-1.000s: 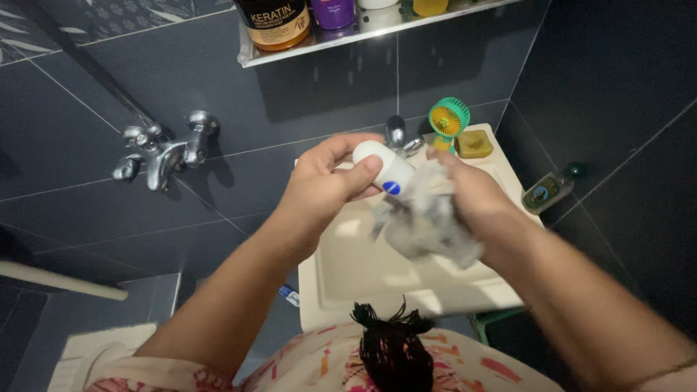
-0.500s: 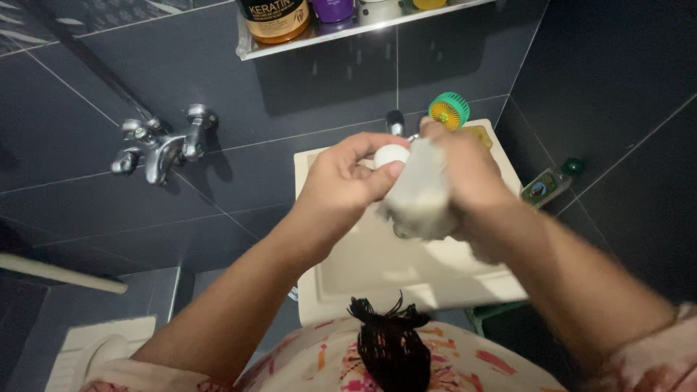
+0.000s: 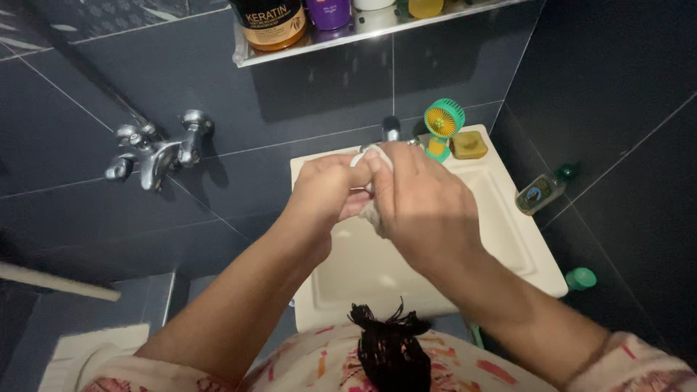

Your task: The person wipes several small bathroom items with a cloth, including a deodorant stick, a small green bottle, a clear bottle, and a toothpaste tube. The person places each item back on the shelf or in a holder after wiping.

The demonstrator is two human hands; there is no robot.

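My left hand (image 3: 327, 190) and my right hand (image 3: 425, 203) are pressed together above the white sink (image 3: 523, 243). Both are closed around a small white thing (image 3: 372, 214). Only slivers of it show between the fingers, so its shape is mostly hidden. My right hand lies over the left hand's fingertips. The hands hover in front of the sink's chrome tap (image 3: 390, 128).
On the sink's back rim stand a green round brush (image 3: 443, 118) and a yellow soap bar (image 3: 469, 145). A chrome wall tap (image 3: 156, 149) is at the left. Overhead, a shelf (image 3: 319, 45) holds bottles. At the right are a small green-capped bottle (image 3: 541, 190) and a green cap (image 3: 581, 278).
My hands, earlier apart with a white container in the left and a pale crumpled thing in the right, have closed together and moved toward the tap. The white thing is now almost covered.
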